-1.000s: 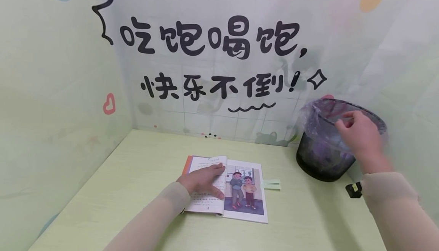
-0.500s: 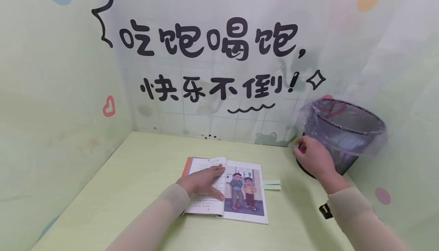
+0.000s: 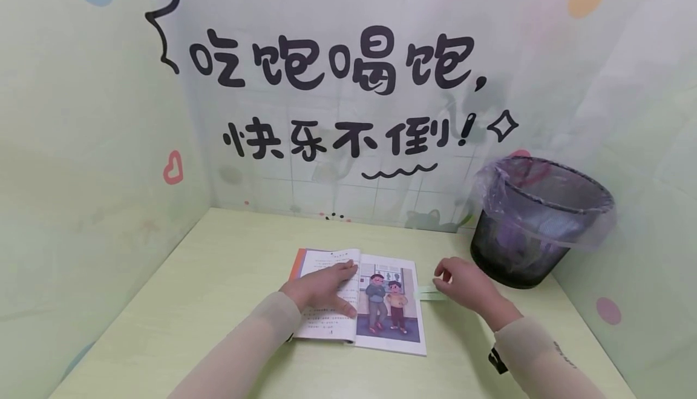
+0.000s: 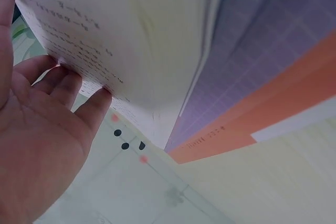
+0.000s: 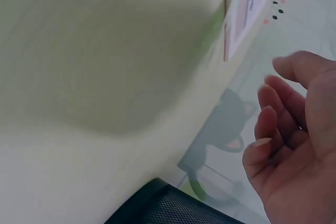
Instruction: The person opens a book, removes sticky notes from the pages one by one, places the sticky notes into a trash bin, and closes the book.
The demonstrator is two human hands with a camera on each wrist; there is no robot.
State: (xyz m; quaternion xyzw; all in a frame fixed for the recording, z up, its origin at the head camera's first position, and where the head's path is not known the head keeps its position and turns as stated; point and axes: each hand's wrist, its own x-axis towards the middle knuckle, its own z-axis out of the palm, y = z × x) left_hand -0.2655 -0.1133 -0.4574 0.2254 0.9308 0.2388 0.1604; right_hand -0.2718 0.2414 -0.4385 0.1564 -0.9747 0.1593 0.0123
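An open picture book [image 3: 389, 308] lies on the table, its right page showing two cartoon figures. Pale green sticky tabs [image 3: 429, 295] stick out from its right edge. Across the text page rests my left hand [image 3: 322, 290], fingers spread and pressing the paper; the left wrist view shows that hand's [image 4: 52, 129] fingertips against the page, beside the orange cover flap [image 4: 231, 135]. My right hand [image 3: 471, 287] hovers by the tabs, partly covering their outer ends. In the right wrist view, this hand's [image 5: 299, 135] fingers are loosely bent, thumb apart, with nothing visible between them.
A black mesh waste bin [image 3: 514, 260] with a clear purplish liner [image 3: 590, 226] stands at the back right, close behind the right hand. Printed fabric walls [image 3: 305, 187] with large black lettering enclose the pale green table [image 3: 218, 278] at the back and both sides.
My right hand has come from over the bin, leftward and down past its front, to the green tabs. The left hand and the book have stayed in place.
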